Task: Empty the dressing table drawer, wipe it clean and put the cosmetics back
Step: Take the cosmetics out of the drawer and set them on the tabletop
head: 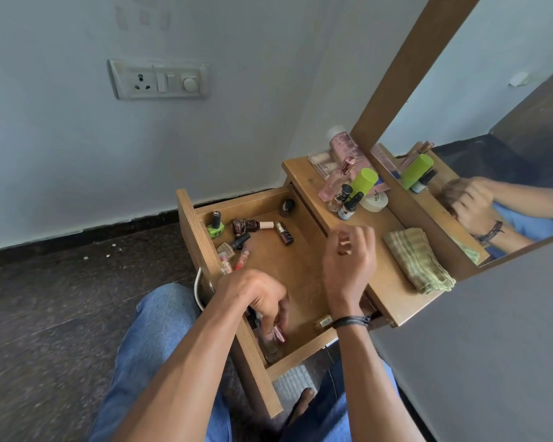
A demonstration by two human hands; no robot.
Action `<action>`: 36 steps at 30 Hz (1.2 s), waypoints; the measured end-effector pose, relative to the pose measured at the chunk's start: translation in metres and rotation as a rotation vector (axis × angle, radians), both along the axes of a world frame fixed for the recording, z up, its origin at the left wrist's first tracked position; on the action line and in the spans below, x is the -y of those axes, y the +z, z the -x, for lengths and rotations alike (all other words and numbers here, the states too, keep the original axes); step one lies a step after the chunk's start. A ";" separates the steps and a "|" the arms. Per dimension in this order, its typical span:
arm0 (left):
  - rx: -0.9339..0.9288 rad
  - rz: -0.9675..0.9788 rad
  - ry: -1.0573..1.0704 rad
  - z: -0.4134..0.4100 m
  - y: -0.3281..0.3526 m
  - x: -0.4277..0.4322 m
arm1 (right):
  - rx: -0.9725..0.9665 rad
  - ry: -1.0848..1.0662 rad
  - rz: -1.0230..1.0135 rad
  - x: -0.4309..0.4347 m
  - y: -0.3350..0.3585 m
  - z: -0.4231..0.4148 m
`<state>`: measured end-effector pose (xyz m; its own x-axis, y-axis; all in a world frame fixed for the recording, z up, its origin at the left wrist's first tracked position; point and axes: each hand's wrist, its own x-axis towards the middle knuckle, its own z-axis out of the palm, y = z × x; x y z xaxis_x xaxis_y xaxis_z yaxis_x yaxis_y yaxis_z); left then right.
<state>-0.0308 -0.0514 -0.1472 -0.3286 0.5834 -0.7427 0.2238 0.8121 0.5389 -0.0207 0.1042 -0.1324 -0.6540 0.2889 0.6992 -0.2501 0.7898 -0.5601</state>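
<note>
Down at the near corner of the open drawer [300, 266], left hand [256, 295] pinches a small bottle [278, 334]. Right hand [348, 263] hovers above, loosely curled, holding nothing. Cloth [419, 260] lies on the tabletop [383, 279].

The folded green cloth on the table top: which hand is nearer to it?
Right. The right hand hovers beside the cloth, on its drawer side, not touching; the left hand is farther, down in the drawer, pinching a small bottle.
</note>
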 end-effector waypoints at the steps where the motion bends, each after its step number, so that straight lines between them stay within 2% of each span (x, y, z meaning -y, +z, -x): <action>1: -0.001 0.018 0.006 0.000 -0.001 0.001 | 0.040 0.059 -0.037 0.006 -0.004 -0.003; 4: -0.005 0.025 0.000 -0.002 0.001 0.002 | 0.311 0.191 -0.111 0.017 -0.016 0.001; 8: 0.016 0.005 -0.003 -0.001 -0.001 0.002 | 0.712 0.216 -0.200 0.024 -0.028 0.027; 10: 0.016 0.003 0.003 -0.001 -0.002 0.003 | 0.835 0.240 -0.237 0.027 -0.032 0.040; 13: 0.007 -0.019 0.039 0.001 -0.001 0.003 | 0.923 0.226 -0.276 0.031 -0.042 0.052; 19: -0.031 -0.101 0.103 0.004 -0.001 0.004 | 0.798 0.133 -0.219 0.035 -0.053 0.043; 23: 0.050 -0.024 0.069 0.004 -0.005 0.006 | 0.734 0.103 -0.056 0.033 -0.040 0.027; 29: 0.007 0.004 0.010 0.004 -0.006 0.005 | 0.438 0.104 0.230 0.026 0.009 -0.005; 33: -0.034 -0.041 0.051 0.004 -0.003 0.004 | 0.236 -0.051 0.340 0.000 0.037 -0.013; 36: -0.070 -0.053 0.041 0.004 -0.003 0.001 | 0.209 -0.184 0.416 -0.023 0.044 -0.007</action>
